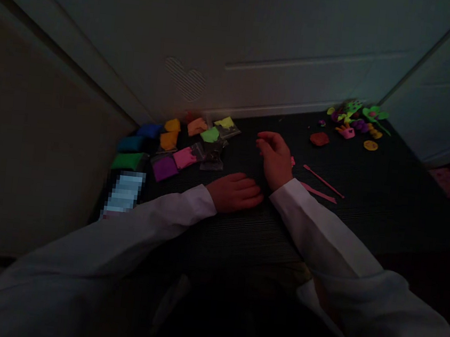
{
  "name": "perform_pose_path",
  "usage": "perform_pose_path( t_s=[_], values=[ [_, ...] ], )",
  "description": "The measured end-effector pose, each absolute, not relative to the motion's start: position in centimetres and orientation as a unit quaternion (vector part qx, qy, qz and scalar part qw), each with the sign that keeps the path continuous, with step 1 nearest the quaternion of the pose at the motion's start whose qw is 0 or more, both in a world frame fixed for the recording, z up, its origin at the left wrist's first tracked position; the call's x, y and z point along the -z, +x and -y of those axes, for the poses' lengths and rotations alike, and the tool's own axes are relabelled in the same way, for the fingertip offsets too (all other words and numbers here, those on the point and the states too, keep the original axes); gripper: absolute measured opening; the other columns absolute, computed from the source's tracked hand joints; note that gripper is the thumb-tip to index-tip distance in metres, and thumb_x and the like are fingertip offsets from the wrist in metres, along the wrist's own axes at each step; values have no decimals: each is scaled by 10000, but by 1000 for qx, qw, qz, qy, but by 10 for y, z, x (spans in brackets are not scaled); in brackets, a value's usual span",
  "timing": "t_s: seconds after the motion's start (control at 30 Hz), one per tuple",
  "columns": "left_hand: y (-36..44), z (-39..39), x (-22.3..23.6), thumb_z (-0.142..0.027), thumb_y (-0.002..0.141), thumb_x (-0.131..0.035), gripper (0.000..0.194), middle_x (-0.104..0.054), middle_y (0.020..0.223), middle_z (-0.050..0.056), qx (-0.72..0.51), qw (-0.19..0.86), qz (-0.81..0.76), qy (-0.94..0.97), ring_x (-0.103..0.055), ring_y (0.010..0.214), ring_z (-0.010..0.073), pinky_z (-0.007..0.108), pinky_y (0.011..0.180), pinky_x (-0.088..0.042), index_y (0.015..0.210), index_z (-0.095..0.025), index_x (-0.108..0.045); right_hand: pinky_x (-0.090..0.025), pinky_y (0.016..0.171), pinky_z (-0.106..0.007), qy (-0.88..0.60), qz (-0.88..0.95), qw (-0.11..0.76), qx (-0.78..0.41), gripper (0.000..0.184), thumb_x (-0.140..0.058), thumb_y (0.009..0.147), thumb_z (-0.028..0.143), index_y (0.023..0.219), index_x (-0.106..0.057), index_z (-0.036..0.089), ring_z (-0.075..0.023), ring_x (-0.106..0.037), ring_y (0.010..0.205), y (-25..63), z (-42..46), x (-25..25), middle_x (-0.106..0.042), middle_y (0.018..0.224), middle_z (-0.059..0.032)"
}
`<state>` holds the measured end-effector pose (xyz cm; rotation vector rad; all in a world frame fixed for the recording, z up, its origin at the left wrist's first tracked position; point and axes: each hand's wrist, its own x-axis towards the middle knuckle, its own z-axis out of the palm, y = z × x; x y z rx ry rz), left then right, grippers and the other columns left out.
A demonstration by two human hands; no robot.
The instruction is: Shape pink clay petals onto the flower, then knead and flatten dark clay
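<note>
My left hand [234, 192] lies flat on the dark table [390, 207], fingers stretched; my right hand [276, 160] curls just beyond it, and whether it holds anything I cannot tell. A pink stick [324, 181] and pink strip [321, 193] lie beside my right sleeve [304, 219], which could drag them by swinging outward. The wall [297, 90] hems the back edge; room opens rightward.

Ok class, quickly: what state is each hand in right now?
Left hand: open, palm down; anything beneath is hidden.
Right hand: partly curled; whether it holds anything can't be told.
</note>
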<state>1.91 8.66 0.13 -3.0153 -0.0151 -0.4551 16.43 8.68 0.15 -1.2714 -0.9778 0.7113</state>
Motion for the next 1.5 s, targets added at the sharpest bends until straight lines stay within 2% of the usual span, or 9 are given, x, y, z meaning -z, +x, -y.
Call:
perform_pose_path(
  t_s=[0.2, 0.33, 0.53, 0.7, 0.87, 0.97, 1.13, 1.27, 1.5],
  values=[
    [-10, -105, -11, -192, 835, -310, 286, -574, 917, 130, 234, 5, 278, -932, -491, 881, 216, 391, 752, -393, 1008, -98, -517, -410, 618, -261, -567, 475, 564, -367, 151, -453, 728, 233, 813, -565, 176, -107, -512, 647, 166, -90, 0, -570, 735, 11],
    [-34, -94, -15, -297, 807, -413, 256, -588, 868, 81, 158, -65, 342, -924, -516, 835, 212, 395, 762, -406, 921, -148, -586, -402, 619, -277, -542, 547, 484, -414, 110, -529, 681, 233, 705, -616, 169, -108, -510, 581, 162, -87, 0, -586, 643, 22],
    [-42, -68, -8, -349, 729, -537, 245, -563, 977, 62, 106, -195, 371, -902, -491, 939, 209, 395, 840, -391, 903, -184, -586, -402, 651, -281, -548, 572, 454, -408, 144, -500, 710, 239, 768, -613, 172, -107, -515, 616, 161, -84, -1, -586, 676, 20],
    [-39, -74, -16, -314, 725, -539, 174, -604, 773, 14, 94, -336, 397, -849, -580, 713, 148, 296, 628, -482, 835, -179, -529, -408, 624, -262, -560, 582, 436, -398, 173, -475, 734, 257, 812, -600, 167, -111, -532, 653, 164, -86, -1, -604, 747, -2],
    [-35, -93, -16, -296, 704, -554, 204, -622, 639, -4, 59, -427, 384, -817, -563, 493, 95, 212, 465, -460, 841, -145, -549, -410, 586, -224, -562, 614, 404, -380, 223, -428, 775, 291, 873, -575, 155, -100, -546, 648, 165, -86, 0, -604, 752, -8],
    [-32, -101, -7, -312, 715, -538, 250, -622, 660, 9, 78, -407, 403, -816, -541, 477, 91, 214, 447, -443, 890, -135, -561, -397, 598, -221, -577, 643, 377, -333, 255, -372, 814, 317, 886, -551, 150, -98, -538, 657, 161, -82, 0, -598, 775, -13],
    [-31, -99, 3, -364, 726, -524, 331, -584, 872, 41, 153, -295, 434, -838, -548, 713, 139, 288, 652, -453, 992, -168, -536, -336, 606, -244, -610, 699, 306, -213, 275, -350, 836, 377, 838, -525, 165, -130, -520, 698, 148, -70, 0, -588, 776, -26],
    [-31, -93, 3, -347, 765, -467, 233, -538, 876, 46, 175, -210, 423, -864, -501, 796, 163, 313, 745, -405, 885, -164, -548, -295, 572, -255, -617, 737, 234, -146, 324, -341, 833, 443, 783, -524, 181, -145, -527, 658, 140, -67, -1, -600, 752, -28],
    [-24, -82, 6, -278, 796, -389, 168, -495, 767, 58, 172, -114, 451, -868, -457, 747, 195, 312, 654, -372, 861, -147, -472, -273, 546, -268, -625, 761, 157, -77, 419, -232, 858, 456, 780, -538, 180, -175, -556, 654, 134, -69, -3, -628, 753, -55]
  ],
)
